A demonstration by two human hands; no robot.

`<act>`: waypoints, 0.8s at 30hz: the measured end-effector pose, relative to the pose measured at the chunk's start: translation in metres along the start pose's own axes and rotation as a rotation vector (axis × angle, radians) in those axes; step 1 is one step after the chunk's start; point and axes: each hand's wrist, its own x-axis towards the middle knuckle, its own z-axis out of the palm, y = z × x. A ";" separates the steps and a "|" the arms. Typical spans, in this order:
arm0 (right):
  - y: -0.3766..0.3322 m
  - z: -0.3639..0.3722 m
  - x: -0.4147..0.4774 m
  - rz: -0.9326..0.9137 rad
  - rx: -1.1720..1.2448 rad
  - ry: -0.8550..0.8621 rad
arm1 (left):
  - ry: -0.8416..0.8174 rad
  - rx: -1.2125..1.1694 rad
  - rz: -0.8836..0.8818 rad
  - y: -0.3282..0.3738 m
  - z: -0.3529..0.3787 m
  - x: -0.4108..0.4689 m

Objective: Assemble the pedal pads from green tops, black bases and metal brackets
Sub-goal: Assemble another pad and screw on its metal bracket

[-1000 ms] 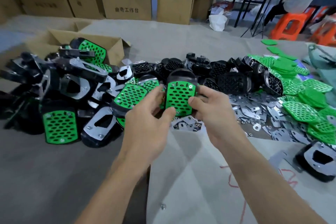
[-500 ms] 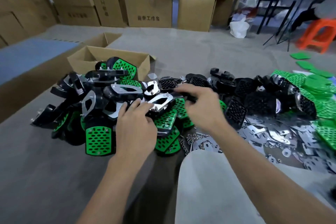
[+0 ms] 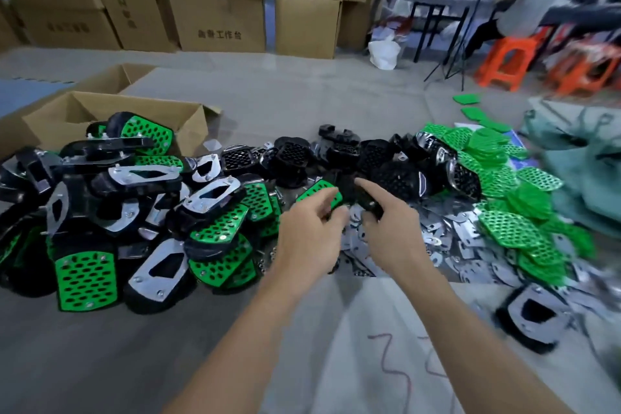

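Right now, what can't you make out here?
Head view throughout.
Left hand: grip on green top lost in motion blur.
Right hand: grip on black base, fingers cover it.
Box inside: pads block it.
Lone pad, lower right: blurred.

Your left forearm (image 3: 242, 329) and right forearm (image 3: 470, 329) are uncovered, bare from the bottom edge of the view to the wrists, both lean and smooth in outline. Your left grip (image 3: 309, 239) and right grip (image 3: 386, 228) are bare hands; blur softens the fingertips, so finer detail cannot be told.
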 end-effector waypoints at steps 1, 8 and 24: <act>-0.002 -0.008 -0.008 -0.067 0.064 -0.014 | -0.041 -0.143 -0.096 0.002 0.006 0.003; 0.027 -0.052 -0.047 -0.096 0.211 -0.187 | -0.302 -0.722 -0.466 -0.001 0.034 0.002; 0.100 -0.120 0.009 0.308 -0.656 -0.233 | -0.110 -0.262 -0.076 -0.004 0.107 -0.053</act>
